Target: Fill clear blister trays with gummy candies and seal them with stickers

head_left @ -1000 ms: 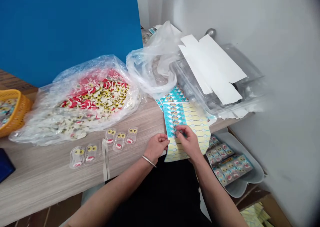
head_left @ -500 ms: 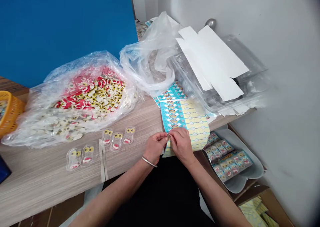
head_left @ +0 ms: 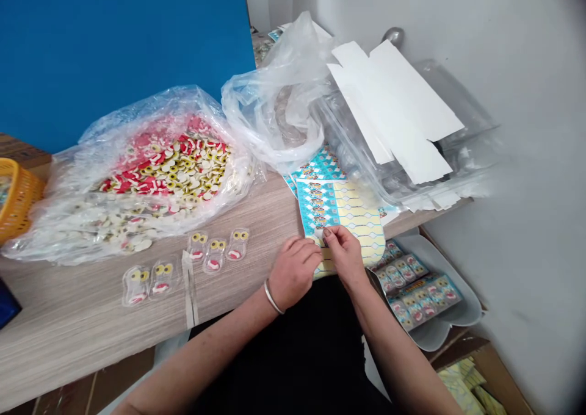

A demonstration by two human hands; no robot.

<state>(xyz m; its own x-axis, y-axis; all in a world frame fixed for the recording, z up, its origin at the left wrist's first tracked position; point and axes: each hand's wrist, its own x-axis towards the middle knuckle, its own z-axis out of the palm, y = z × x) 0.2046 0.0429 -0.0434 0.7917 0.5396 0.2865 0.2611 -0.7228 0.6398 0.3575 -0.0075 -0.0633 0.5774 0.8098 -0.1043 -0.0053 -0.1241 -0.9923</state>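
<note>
Beyond the left hand (head_left: 295, 271) and off to its left, a big blue panel (head_left: 123, 49) rises behind a wood-grain table (head_left: 91, 335). Ahead and left of that hand lies a bulky clear bag (head_left: 151, 107) full of small red, white and yellow pieces. White card (head_left: 398, 104) rests past the right hand (head_left: 347, 253), farther right; a grey bin (head_left: 473, 305) of packaged goods sits lower, to that hand's right. Under both hands and reaching ahead of them is a sticker sheet (head_left: 343, 210), its long axis running away from the wrists. Its blue printed strip (head_left: 318, 202) points the same way along the left side, while slim outlines on the yellow backing (head_left: 360, 220) lie crosswise. The left hand, palm down, curls its fingers over the near left corner; whether it grips anything cannot be told. Left of it lie five clear packets (head_left: 214, 256). The right thumb and forefinger pinch a small white piece (head_left: 319, 234), too tiny to read its direction.
</note>
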